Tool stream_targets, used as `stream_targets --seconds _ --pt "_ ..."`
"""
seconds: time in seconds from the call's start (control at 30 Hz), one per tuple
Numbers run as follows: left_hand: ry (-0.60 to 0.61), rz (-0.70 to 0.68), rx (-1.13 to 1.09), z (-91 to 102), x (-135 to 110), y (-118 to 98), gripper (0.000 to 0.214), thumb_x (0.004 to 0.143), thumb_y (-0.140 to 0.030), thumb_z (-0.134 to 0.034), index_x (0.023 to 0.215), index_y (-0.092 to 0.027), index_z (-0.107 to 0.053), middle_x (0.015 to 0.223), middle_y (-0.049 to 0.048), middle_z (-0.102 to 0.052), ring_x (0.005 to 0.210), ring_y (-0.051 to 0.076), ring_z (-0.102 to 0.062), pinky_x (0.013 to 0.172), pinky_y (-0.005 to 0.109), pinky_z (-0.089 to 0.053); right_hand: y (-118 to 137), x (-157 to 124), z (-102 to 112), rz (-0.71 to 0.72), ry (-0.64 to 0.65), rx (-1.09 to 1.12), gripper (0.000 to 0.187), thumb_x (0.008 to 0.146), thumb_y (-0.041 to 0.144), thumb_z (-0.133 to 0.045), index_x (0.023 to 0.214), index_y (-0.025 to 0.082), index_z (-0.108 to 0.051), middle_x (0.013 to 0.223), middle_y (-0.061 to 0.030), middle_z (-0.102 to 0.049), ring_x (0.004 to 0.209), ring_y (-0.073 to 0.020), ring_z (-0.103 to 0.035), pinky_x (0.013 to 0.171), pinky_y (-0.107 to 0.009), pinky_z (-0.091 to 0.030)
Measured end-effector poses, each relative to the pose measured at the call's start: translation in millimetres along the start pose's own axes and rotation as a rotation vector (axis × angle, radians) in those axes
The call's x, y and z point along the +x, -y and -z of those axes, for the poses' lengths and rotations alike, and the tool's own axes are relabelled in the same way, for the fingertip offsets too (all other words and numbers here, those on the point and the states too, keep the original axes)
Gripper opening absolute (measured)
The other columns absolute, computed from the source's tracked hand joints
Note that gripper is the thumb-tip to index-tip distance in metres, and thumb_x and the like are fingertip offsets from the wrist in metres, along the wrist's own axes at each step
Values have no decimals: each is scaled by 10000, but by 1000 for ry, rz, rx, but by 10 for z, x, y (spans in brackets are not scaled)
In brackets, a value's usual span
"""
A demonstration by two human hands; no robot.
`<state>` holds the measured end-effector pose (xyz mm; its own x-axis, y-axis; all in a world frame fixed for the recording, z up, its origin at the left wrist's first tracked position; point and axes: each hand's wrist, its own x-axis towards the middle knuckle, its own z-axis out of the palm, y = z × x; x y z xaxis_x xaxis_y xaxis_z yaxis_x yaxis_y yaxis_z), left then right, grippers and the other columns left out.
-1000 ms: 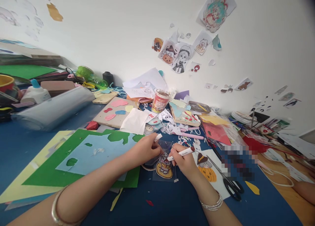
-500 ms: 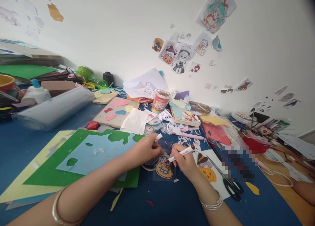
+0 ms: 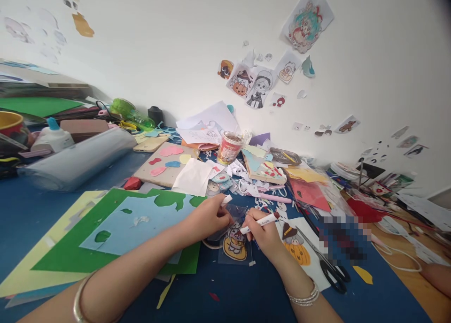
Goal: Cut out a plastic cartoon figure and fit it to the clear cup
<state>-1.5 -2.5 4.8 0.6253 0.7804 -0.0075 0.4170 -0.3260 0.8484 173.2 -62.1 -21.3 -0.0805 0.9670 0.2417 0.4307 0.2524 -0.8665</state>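
Observation:
My right hand (image 3: 263,236) grips a white acrylic marker (image 3: 266,220) with a dark red end, tilted over a clear sheet (image 3: 222,257). On that sheet is a small cartoon figure (image 3: 235,244) coloured in yellow and grey. My left hand (image 3: 210,216) is curled at the sheet's upper left, closed around a white marker cap (image 3: 226,200); its fingertips are beside the figure. The marker's tip is hidden behind my right fingers. Just right of my right hand lies a paper with a pumpkin drawing (image 3: 299,253), partly covered by black-handled scissors (image 3: 333,271).
Green (image 3: 59,252) and light blue felt sheets (image 3: 141,219) are stacked under my left forearm. Farther back stand a red paper cup (image 3: 229,149), paper scraps (image 3: 243,173) and a board with coloured cutouts (image 3: 165,165). A clear plastic roll (image 3: 81,158) lies at left.
The view has tipped up slightly, so the scene sits a little lower. Both hands keep nearly the same position over the clear sheet, with the marker and cap still held.

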Motion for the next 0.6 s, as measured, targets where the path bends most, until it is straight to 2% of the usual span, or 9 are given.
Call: stream_targets --seconds 0.6 --pt "-9 9 21 1 -8 -30 121 688 -240 -496 724 -221 -382 767 37 -703 729 202 -652 586 277 -453 17 -11 12 10 -25 -9 281 828 251 -399 550 220 -433 442 60 -445 447 -106 -450 492 -229 -348"
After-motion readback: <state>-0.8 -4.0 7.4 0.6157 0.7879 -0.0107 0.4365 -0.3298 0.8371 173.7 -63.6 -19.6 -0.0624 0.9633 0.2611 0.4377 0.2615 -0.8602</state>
